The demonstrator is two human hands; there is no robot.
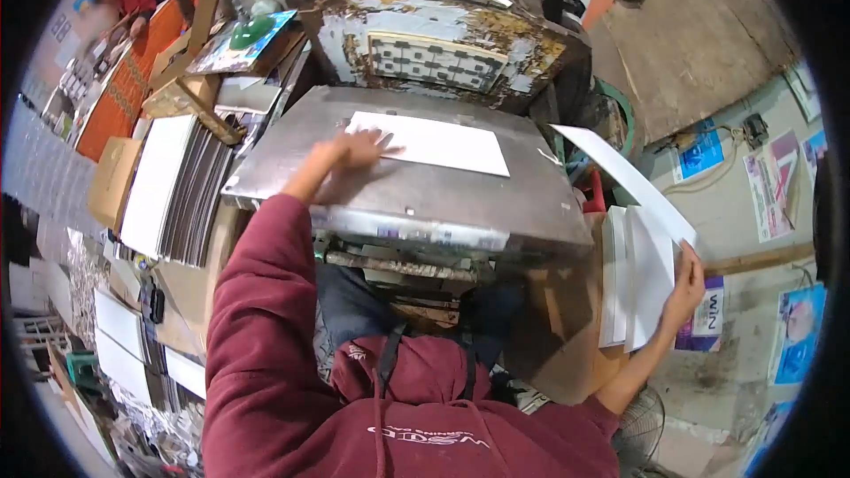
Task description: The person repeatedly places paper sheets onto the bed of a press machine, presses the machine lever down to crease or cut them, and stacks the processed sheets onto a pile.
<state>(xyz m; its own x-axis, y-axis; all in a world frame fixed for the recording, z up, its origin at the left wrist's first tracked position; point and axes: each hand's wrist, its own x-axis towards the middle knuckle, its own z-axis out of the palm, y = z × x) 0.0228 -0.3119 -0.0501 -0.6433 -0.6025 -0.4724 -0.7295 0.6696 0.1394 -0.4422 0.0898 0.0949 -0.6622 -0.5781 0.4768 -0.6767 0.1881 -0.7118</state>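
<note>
A white rectangular sheet [452,143] lies flat on the grey metal bed [292,146] of a machine in front of me. My left hand [359,149] rests on the left end of that sheet, fingers spread. Out to the right, my right hand [684,288] grips the near end of another long white sheet [624,173], which slants up and away over a stack. That stack of white boards [618,283] stands on edge beside the machine, just left of my right hand.
A worn metal crosspiece [345,35] with peeling paint rises behind the bed. At left stands a thick stack of white boards [159,186]. A fan [642,425] is low at right. A large brown board [691,35] lies beyond. Another person [133,0] sits far left.
</note>
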